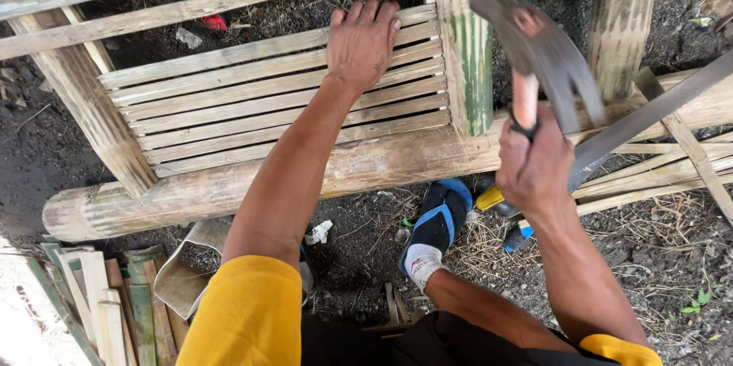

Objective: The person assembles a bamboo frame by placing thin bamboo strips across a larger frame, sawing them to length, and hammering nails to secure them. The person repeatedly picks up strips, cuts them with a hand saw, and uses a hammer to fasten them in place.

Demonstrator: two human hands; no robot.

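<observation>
Over dark dirt ground, you are pressing your flat, open-fingered left hand on the nearly filled bamboo slat panel while your right hand is gripping a raised hammer.

hammer: dark metal head, reddish handle, raised upright. bamboo slat panel: pale parallel strips, lying flat across frame.

I see my left hand flat on the bamboo slat panel, fingers spread near the upright green post. Right hand grips a hammer, raised w/ head up. Thick bamboo pole lies below the slats, a blue sandal on the ground.
</observation>
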